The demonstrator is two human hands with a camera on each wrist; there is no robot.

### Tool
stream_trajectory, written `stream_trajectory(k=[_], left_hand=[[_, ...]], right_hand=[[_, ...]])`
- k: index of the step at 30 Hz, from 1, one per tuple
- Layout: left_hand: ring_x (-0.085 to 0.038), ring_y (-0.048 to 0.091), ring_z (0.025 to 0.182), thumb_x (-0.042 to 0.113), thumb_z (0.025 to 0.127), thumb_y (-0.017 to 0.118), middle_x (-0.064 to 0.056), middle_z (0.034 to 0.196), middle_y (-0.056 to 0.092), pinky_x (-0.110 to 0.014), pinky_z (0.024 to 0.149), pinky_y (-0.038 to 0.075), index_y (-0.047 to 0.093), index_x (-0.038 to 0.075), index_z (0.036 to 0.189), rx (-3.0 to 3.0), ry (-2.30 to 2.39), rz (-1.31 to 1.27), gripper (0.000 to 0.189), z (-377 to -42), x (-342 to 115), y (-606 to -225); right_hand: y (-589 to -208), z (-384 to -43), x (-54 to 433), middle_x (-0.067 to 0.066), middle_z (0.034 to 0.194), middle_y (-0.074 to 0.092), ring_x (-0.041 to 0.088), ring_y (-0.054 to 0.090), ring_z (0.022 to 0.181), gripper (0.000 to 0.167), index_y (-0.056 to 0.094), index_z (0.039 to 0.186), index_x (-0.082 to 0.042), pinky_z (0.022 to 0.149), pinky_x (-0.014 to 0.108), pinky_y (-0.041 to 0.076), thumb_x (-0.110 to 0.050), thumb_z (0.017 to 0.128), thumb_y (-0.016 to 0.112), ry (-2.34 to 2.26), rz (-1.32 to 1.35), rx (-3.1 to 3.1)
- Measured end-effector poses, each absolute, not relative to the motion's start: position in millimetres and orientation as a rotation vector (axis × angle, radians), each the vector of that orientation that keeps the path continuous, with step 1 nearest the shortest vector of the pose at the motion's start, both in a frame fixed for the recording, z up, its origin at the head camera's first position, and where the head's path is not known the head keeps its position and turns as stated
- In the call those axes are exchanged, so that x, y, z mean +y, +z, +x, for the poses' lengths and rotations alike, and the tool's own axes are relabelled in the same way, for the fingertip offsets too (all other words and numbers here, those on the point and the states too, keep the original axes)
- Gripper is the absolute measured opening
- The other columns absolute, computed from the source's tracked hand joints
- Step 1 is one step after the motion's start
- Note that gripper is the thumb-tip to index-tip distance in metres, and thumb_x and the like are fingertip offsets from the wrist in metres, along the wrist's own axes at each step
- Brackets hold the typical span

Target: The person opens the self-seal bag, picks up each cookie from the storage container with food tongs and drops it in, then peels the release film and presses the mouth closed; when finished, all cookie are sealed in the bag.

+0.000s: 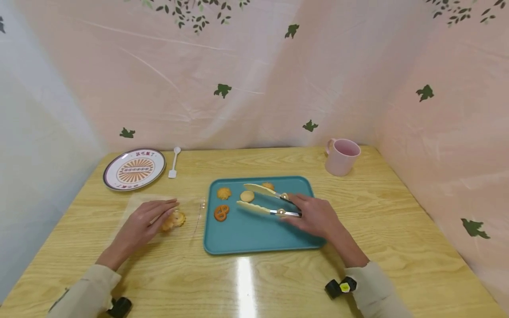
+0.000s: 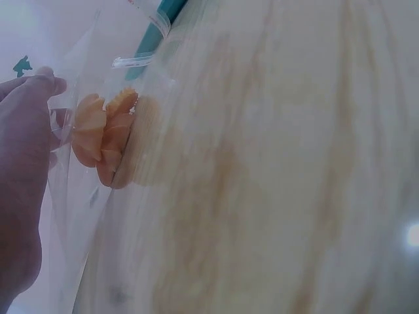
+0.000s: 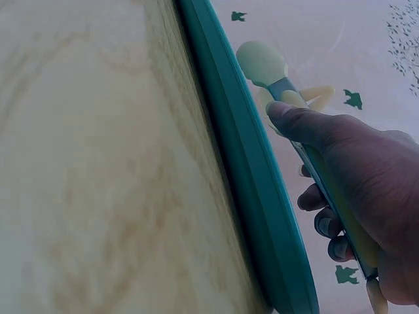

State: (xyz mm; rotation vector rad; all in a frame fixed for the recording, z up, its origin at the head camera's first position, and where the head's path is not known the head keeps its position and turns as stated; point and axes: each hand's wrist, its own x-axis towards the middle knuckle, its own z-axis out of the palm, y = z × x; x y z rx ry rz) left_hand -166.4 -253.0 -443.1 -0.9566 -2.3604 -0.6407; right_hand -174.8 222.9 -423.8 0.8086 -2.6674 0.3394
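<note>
Work in hand, as judged from the views: single biscuits were being lifted with tongs for bagging, and the step was a pick-up. The right hand (image 1: 316,216) gripped the tongs (image 1: 278,213), whose arms stood apart over the teal tray (image 1: 258,245). The round biscuit (image 1: 247,197) lay on the tray, between the tong arms as the head view showed it; contact could not be confirmed. A pretzel (image 1: 221,213) and a flower-shaped cookie (image 1: 224,193) lay near the tray's left edge; another cookie (image 1: 267,186) was partly hidden behind the upper arm.

The left hand (image 1: 143,223) appeared to pinch the film of a clear plastic bag (image 1: 188,227), which lay on the bench (image 1: 286,282) beside the tray and held scalloped cookies (image 1: 175,220).

The next move, in this inspector's judgement, called for lowering the tips astride the round biscuit and squeezing lightly, since it could crumble, with the bag's mouth kept parted.
</note>
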Motion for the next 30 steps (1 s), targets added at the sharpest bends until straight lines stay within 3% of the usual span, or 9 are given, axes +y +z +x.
stream_trajectory(k=[9, 19, 26, 30], left_hand=[[-0.034, 0.065, 0.111, -0.008, 0.088, 0.074, -0.014, 0.126, 0.071, -0.013, 0.113, 0.028, 0.073, 0.001, 0.124, -2.365, -0.644, -0.959, 0.036, -166, -254, -444], [-0.034, 0.067, 0.111, -0.006, 0.089, 0.074, -0.012, 0.127, 0.072, -0.016, 0.111, 0.032, 0.074, 0.003, 0.124, -2.354, -0.662, -0.956, 0.036, -166, -252, -443], [-0.033, 0.067, 0.111, -0.007, 0.087, 0.075, -0.011, 0.127, 0.072, -0.032, 0.104, 0.045, 0.074, 0.003, 0.124, -2.361, -0.647, -0.947, 0.039, -166, -253, -443], [-0.033, 0.067, 0.111, -0.008, 0.086, 0.076, -0.011, 0.127, 0.072, -0.025, 0.108, 0.041, 0.074, 0.002, 0.124, -2.36, -0.652, -0.953, 0.039, -166, -253, -443]], right_hand=[[-424, -174, 243, 0.011, 0.109, 0.074, 0.028, 0.071, 0.075, 0.064, 0.071, 0.129, -0.007, 0.057, 0.042, 0.057, -0.05, 0.083, 0.083, 0.342, 0.725, -2.684], [-424, -173, 262, 0.01, 0.097, 0.071, 0.026, 0.065, 0.067, 0.063, 0.071, 0.129, -0.005, 0.054, 0.041, 0.054, -0.047, 0.084, 0.083, 0.333, 0.648, -2.723], [-426, -175, 272, 0.004, 0.085, 0.064, 0.019, 0.057, 0.063, 0.063, 0.07, 0.129, -0.004, 0.053, 0.038, 0.05, -0.046, 0.084, 0.083, 0.332, 0.603, -2.755], [-427, -176, 274, 0.003, 0.082, 0.062, 0.017, 0.053, 0.062, 0.062, 0.07, 0.129, -0.004, 0.053, 0.037, 0.049, -0.046, 0.085, 0.082, 0.321, 0.59, -2.772]])
